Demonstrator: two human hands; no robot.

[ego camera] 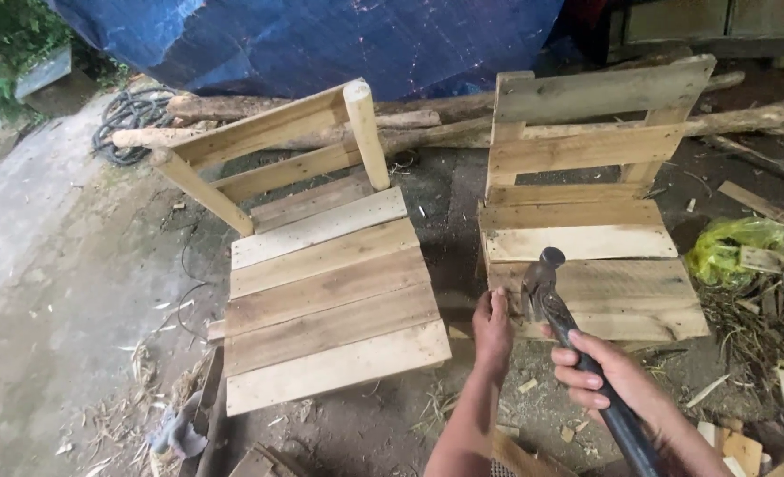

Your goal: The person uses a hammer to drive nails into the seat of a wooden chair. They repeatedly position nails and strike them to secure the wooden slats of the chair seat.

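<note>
Gripping a hammer (555,309), the right hand (608,380) sits beside the left hand (492,331), pinched against a wooden chair (586,238).

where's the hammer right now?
Head view, lower right: the hammer is gripped by the right hand, its head over the front left edge of the right-hand wooden chair, beside the left hand.

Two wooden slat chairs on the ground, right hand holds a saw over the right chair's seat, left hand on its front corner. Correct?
Not quite: the head view shows the right hand holding a hammer, not a saw. Both slat chairs and the left hand on the right chair are as stated.
</note>
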